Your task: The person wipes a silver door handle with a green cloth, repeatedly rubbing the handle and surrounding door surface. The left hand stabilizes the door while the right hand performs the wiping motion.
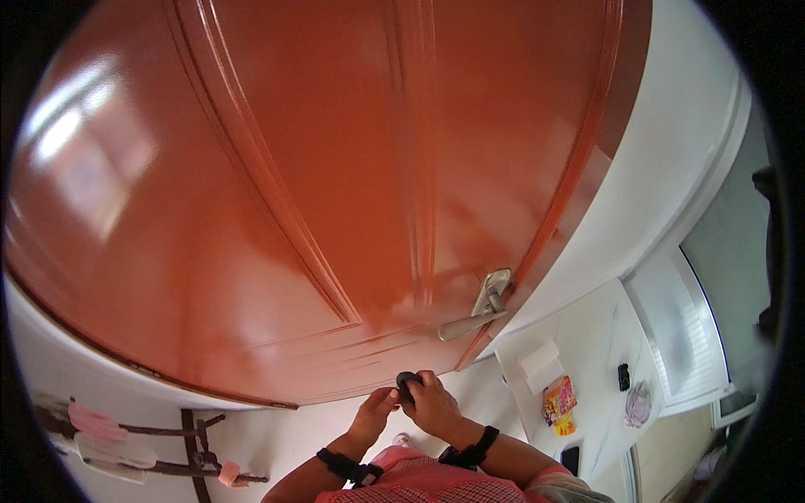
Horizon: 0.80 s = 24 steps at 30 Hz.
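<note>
In front of my body, just below the bottom of a glossy reddish-brown panelled door (pixel 339 188), my two hands meet. A small dark, rounded object (pixel 409 379), possibly a roll of tape, is held in my right hand (pixel 435 405), whose fingers curl round it. My left hand (pixel 375 412) is close against it, thumb and fingertips pinched together at its lower left side. Whether the left fingers grip a part of it is hidden. Both wrists wear black straps. The door's metal lever handle (pixel 475 317) is up and to the right of my hands, apart from them.
To the right stands a marble-patterned table (pixel 597 333) bearing white paper (pixel 541 368), a colourful packet (pixel 558 399), a small black item (pixel 623 377), a crumpled pale cloth (pixel 638 404) and a dark phone-like slab (pixel 570 461). A dark rack (pixel 196 453) with pink cloths (pixel 94 422) is at lower left.
</note>
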Each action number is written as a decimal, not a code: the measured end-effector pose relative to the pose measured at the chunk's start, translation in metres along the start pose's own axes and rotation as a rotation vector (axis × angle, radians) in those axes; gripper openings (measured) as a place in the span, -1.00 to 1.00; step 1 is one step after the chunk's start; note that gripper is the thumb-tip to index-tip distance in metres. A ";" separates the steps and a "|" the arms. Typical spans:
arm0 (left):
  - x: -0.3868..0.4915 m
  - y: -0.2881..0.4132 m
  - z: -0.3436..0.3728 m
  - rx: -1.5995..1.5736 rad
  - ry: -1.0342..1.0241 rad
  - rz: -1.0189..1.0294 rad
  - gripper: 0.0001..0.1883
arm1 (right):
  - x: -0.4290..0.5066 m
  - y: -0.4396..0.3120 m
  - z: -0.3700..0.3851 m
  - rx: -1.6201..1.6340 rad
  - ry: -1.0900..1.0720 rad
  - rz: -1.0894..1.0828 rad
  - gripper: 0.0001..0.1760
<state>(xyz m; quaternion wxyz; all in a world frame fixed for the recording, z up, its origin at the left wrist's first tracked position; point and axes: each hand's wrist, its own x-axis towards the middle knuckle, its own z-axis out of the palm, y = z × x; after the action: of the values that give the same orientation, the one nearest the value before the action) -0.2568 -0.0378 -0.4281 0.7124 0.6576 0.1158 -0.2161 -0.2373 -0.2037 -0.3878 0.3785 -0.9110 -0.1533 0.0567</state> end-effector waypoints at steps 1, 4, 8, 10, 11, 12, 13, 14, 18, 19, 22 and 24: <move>-0.003 -0.002 0.007 -0.126 -0.013 0.019 -0.56 | 0.000 0.001 0.001 -0.003 -0.030 -0.041 -0.54; -0.006 -0.004 0.029 -0.392 -0.061 0.002 -0.55 | -0.002 0.009 0.000 0.039 -0.051 -0.171 -0.51; -0.006 -0.010 0.059 -0.332 0.039 -0.034 -0.61 | -0.015 0.035 -0.021 0.262 -0.241 -0.225 -0.54; -0.002 -0.014 0.076 -0.489 0.056 -0.091 -0.66 | -0.020 0.052 -0.037 0.321 -0.257 -0.301 -0.61; -0.001 -0.016 0.085 -0.334 0.073 0.009 -0.66 | -0.022 0.060 -0.046 0.354 -0.269 -0.335 -0.65; -0.001 -0.017 0.093 -0.136 0.091 0.100 -0.66 | -0.025 0.068 -0.055 0.364 -0.373 -0.292 -0.74; 0.001 -0.017 0.101 0.042 0.110 0.170 -0.65 | -0.026 0.073 -0.063 0.386 -0.359 -0.317 -0.76; 0.004 -0.015 0.107 0.136 0.127 0.290 -0.63 | -0.025 0.077 -0.072 0.408 -0.343 -0.342 -0.77; 0.022 0.007 0.114 -0.050 0.237 0.208 -0.69 | -0.016 0.083 -0.110 0.555 -0.067 -0.258 -0.79; 0.030 0.015 0.114 -0.743 0.215 0.131 -0.69 | -0.012 0.085 -0.121 0.610 -0.008 -0.141 -0.79; 0.050 0.043 0.097 -0.739 0.132 0.246 -0.59 | 0.002 0.089 -0.151 0.452 0.252 -0.220 -0.83; 0.060 0.062 0.087 -0.684 0.091 0.285 -0.53 | 0.008 0.089 -0.160 0.372 0.274 -0.259 -0.83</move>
<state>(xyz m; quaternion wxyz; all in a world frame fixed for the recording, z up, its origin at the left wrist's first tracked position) -0.1860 -0.1300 -0.3906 0.9079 0.4001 0.1202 -0.0343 -0.1736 -0.3679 -0.3378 0.5609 -0.7977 -0.2031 -0.0888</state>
